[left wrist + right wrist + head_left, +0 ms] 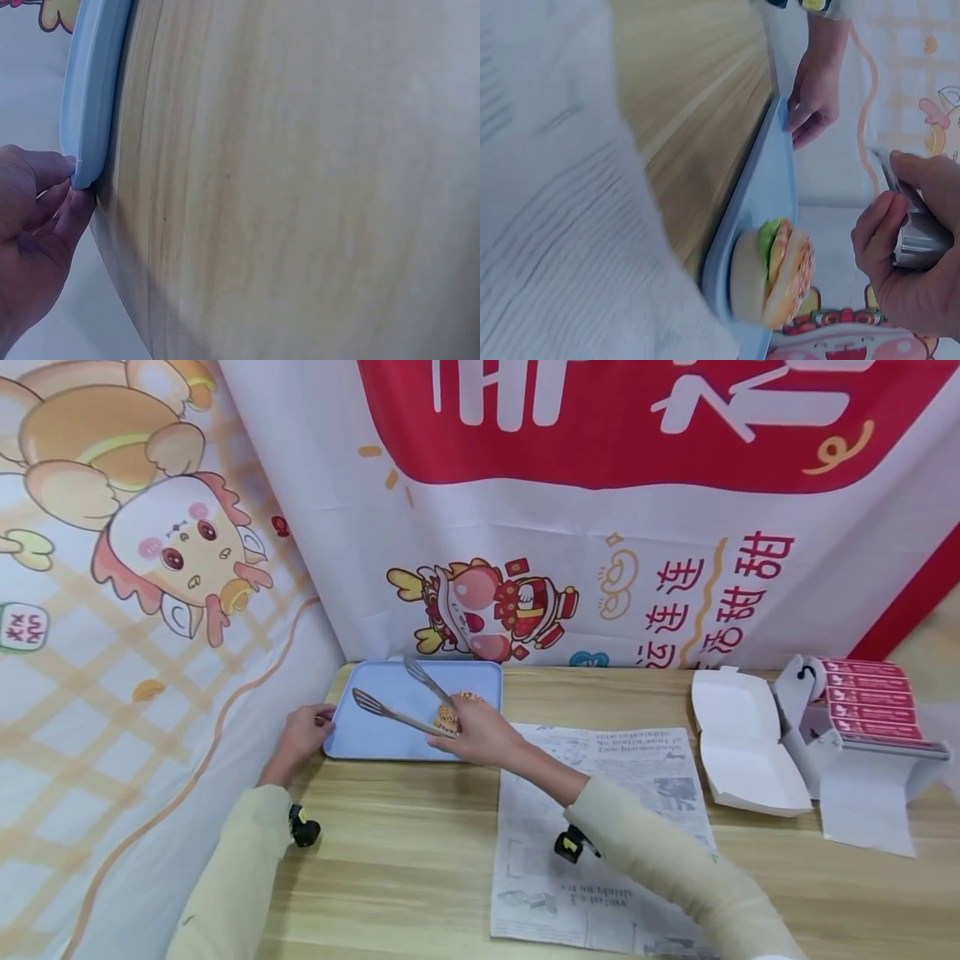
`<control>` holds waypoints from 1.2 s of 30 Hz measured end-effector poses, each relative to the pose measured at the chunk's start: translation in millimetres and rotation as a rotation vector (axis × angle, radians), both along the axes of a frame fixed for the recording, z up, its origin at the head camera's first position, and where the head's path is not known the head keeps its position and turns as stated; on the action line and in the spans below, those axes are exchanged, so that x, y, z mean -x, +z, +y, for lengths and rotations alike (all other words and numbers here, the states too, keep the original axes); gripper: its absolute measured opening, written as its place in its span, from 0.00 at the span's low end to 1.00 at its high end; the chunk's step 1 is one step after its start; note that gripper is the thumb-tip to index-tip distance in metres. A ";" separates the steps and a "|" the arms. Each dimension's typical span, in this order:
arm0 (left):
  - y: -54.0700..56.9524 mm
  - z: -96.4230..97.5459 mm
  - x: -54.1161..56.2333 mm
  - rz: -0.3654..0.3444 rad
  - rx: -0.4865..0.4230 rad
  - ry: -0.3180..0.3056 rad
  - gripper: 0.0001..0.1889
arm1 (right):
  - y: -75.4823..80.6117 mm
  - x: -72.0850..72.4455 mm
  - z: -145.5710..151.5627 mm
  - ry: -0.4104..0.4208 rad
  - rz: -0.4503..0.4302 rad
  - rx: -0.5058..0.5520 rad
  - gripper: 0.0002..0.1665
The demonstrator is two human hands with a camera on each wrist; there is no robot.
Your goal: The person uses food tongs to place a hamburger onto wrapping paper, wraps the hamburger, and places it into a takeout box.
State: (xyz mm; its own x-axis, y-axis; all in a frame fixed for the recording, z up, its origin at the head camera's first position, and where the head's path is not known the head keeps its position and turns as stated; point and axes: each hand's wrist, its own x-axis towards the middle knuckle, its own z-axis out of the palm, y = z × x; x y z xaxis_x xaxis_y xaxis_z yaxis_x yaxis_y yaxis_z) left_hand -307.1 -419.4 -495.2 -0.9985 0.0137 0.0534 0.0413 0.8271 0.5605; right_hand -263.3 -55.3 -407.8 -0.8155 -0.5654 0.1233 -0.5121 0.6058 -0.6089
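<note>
A light blue tray [375, 673] lies at the back left of the wooden table. My left hand [303, 733] grips the tray's left edge; in the left wrist view the thumb is on the rim [91, 112] and fingers are beneath it. Metal tongs [411, 721] are held in my right hand [483, 737] over the tray, with their slotted ends pointing left and spread apart. A burger [776, 274] with a seeded bun and green lettuce sits on the tray. It is partly hidden behind the right hand in the head view, and the tongs do not grip it.
Printed paper [600, 893] lies flat under the right forearm. Farther right are an open white takeaway box [738, 718] and a dispenser [802, 710] with a roll of red labels [870, 702]. Printed cloths [315, 485] hang behind and along the left side.
</note>
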 end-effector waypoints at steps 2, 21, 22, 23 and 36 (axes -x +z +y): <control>1.1 -0.4 -0.6 -0.016 0.004 0.004 0.20 | -1.5 0.5 9.3 0.013 -0.005 -0.014 0.35; -0.8 -2.6 -1.7 -0.068 0.025 0.037 0.21 | -16.1 -1.0 74.8 -0.056 -0.076 -0.122 0.39; -0.8 -2.2 -1.9 -0.069 0.026 0.038 0.21 | -17.3 -0.9 77.5 -0.058 -0.078 -0.130 0.38; -0.7 -1.8 -2.2 -0.070 0.025 0.039 0.21 | -18.5 -0.7 80.1 -0.060 -0.079 -0.139 0.37; 0.4 2.3 -0.9 -0.059 0.041 0.015 0.20 | -32.9 0.5 102.6 -0.109 -0.121 -0.177 0.44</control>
State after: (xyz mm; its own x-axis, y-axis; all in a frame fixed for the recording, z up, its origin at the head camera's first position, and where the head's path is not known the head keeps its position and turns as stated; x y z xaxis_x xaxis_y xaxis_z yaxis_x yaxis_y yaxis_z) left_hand -306.3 -417.0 -494.8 -1.0000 -0.0007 -0.0055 -0.0035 0.8498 0.5270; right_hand -263.8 47.4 -440.8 -0.8760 -0.4769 -0.0719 -0.3674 0.7564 -0.5412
